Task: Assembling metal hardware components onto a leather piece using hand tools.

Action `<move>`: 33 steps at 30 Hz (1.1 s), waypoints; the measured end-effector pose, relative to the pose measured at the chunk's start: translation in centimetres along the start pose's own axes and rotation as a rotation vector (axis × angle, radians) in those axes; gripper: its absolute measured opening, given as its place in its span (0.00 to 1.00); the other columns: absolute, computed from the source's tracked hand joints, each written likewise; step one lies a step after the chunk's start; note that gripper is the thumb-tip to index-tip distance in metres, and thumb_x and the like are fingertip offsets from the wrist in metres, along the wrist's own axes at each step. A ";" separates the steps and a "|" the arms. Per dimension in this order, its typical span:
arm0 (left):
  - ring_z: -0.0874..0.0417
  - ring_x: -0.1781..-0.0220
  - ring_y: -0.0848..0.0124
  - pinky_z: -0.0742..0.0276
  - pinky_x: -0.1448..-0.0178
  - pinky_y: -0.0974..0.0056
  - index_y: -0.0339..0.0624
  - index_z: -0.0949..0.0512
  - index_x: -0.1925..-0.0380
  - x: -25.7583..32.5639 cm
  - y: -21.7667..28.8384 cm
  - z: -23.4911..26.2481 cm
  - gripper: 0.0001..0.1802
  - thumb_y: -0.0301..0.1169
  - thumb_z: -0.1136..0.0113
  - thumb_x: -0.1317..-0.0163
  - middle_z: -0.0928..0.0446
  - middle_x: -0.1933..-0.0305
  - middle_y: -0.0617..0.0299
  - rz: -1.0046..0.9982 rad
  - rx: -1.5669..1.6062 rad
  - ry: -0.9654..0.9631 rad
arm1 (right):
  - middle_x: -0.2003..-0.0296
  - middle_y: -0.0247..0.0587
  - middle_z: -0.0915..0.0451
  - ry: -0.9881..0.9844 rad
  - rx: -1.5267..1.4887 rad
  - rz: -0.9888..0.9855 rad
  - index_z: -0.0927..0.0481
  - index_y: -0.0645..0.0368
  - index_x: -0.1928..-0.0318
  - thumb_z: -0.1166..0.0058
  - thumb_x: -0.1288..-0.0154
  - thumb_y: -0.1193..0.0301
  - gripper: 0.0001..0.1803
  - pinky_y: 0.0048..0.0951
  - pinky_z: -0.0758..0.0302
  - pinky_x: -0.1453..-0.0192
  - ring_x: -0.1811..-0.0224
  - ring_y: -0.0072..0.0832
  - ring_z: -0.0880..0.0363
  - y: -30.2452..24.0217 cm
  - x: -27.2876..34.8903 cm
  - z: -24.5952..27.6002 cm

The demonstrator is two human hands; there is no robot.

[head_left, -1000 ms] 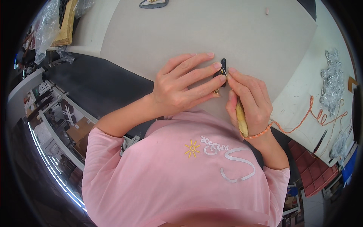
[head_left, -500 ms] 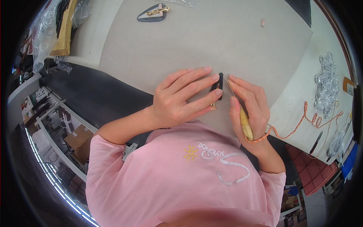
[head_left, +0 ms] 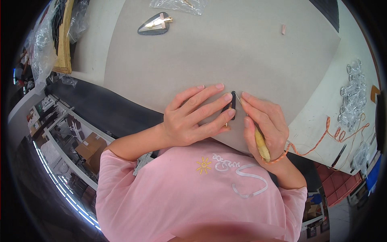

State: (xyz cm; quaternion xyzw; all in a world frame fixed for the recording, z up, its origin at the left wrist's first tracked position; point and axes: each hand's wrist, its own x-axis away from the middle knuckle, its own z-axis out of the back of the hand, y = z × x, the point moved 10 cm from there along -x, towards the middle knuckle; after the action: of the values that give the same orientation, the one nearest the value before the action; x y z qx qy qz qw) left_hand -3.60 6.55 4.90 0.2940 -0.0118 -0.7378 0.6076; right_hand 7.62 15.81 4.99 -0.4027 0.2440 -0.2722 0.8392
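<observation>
1. Right at the near edge of the grey-beige mat (head_left: 225,52), the small dark piece (head_left: 230,109) stands between the two hands, its long axis running away from the person, tilted slightly to the right at the top.
2. Left hand (head_left: 193,119) lies flat and spread over the mat, fingers reaching rightward; its upper fingertips press against the left side of the dark piece and pin it in place. It is a holding press, not a closed fist.
3. Right hand (head_left: 264,121) is curled in a pen-like pinch around a thin tool with a pale wooden handle (head_left: 261,145); the handle trails back toward the wrist, and the fine metal tip points up and left to the top of the dark piece.
4. So the piece lies just left of the right hand's fingertips and just right of the left hand's; both touch or nearly touch it, the left one more fully.
5. Farther off on the mat rest a dark teardrop-shaped piece (head_left: 155,25) and a small pink cylinder (head_left: 283,29), well apart from the hands.
</observation>
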 end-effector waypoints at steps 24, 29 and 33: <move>0.15 0.35 0.56 0.25 0.30 0.53 0.49 0.11 0.47 -0.3 0.0 0.2 0.24 0.44 0.25 0.42 0.14 0.42 0.60 0.039 0.072 -0.067 | 0.49 0.47 0.14 0.154 -0.086 -0.065 0.15 0.67 0.50 0.35 0.41 0.84 0.17 0.33 0.19 0.54 0.56 0.40 0.16 0.6 1.3 0.7; 0.15 0.35 0.56 0.25 0.30 0.53 0.50 0.12 0.47 -0.1 0.0 0.3 0.22 0.44 0.26 0.40 0.14 0.41 0.59 0.041 0.028 -0.051 | 0.49 0.43 0.14 0.066 -0.017 -0.004 0.14 0.65 0.50 0.35 0.43 0.85 0.19 0.32 0.19 0.55 0.56 0.37 0.16 -0.1 0.2 0.3; 0.15 0.35 0.57 0.25 0.30 0.53 0.49 0.13 0.48 -0.2 -0.1 -0.2 0.21 0.45 0.28 0.37 0.14 0.41 0.59 0.026 0.024 -0.069 | 0.50 0.43 0.14 0.055 -0.043 -0.025 0.14 0.65 0.51 0.35 0.44 0.86 0.18 0.31 0.19 0.55 0.57 0.37 0.16 0.3 -0.1 0.4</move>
State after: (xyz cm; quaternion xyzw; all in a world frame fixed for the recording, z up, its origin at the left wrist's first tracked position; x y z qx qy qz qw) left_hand -3.60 6.83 4.78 0.2753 -0.0455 -0.7394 0.6127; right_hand 7.93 16.28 4.97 -0.4159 0.2675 -0.2882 0.8200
